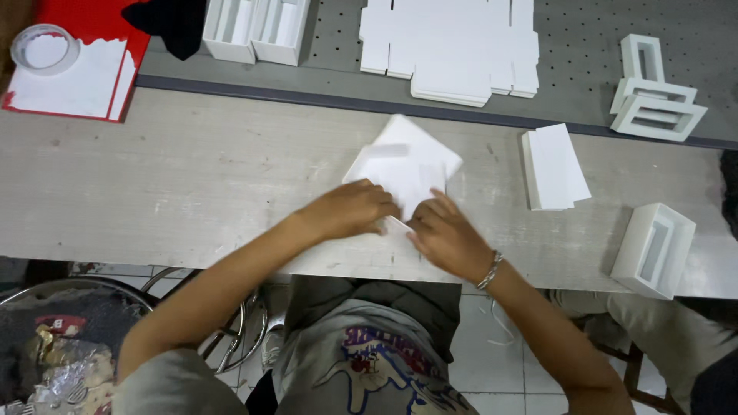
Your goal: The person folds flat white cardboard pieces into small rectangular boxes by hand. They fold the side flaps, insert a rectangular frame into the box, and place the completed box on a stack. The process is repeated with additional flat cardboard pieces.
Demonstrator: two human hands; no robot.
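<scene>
A white flat cardboard box blank (pixel 406 163) lies tilted on the pale wooden table (pixel 177 177), partly folded. My left hand (pixel 350 209) presses on its near left corner with fingers curled over the edge. My right hand (pixel 443 234), with a metal bracelet at the wrist, pinches the near edge of the same blank right beside the left hand. Both hands grip the cardboard near the table's front edge.
A stack of white flat pieces (pixel 553 165) lies to the right, and a white box frame (pixel 653 250) stands at the front right. Behind, on a grey perforated board (pixel 584 46), are a pile of white blanks (pixel 453 46), white trays (pixel 257 27) and frames (pixel 653 96). A tape roll (pixel 44 48) sits on a red sheet.
</scene>
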